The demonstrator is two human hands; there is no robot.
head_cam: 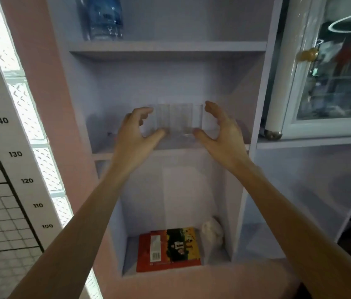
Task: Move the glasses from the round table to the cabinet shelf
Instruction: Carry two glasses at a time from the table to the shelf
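Observation:
Several clear drinking glasses (177,119) stand upright in a tight row on the middle shelf (127,152) of the pale lilac cabinet. My left hand (136,131) is at the left end of the row, fingers spread and curved beside the leftmost glass. My right hand (220,128) mirrors it at the right end, thumb low near the base of the rightmost glass. Both hands are open and hold nothing; whether the fingertips touch the glass is hard to tell. The round table is out of view.
A blue water bottle (104,18) stands on the shelf above. A red and yellow box (169,249) and a white bag (212,234) lie in the lower compartment. A glass-door cabinet (330,83) is on the right, a height chart (19,158) on the left.

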